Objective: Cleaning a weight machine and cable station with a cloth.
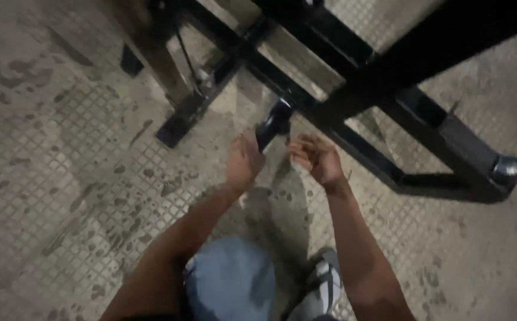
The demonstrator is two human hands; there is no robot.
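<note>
- At nine o'clock from where I look down, the tiled floor (pixel 62 148) is stained with dark blotches and carries nothing else.
- My left hand (pixel 243 160) reaches to twelve o'clock, fingers loosely curled. Its fingertips touch or almost touch the lower end of the black foot (pixel 273 122) of the metal frame (pixel 353 89); the blur keeps me from telling whether it grips.
- That foot is a short black stub. Its long axis runs from seven o'clock up to one o'clock, and it lies just beyond both hands at twelve o'clock. The left hand is the nearer.
- My right hand (pixel 318 157) sits just beside the foot at its four o'clock, palm turned up and half open, fingers bent. It holds nothing and touches nothing that I can see.
- Below the hands, at six o'clock, are my knee (pixel 229 279) in blue cloth and a grey shoe (pixel 324 285).
- At three o'clock the frame's long black bar ends in a rounded cap (pixel 508 169) on the floor.
</note>
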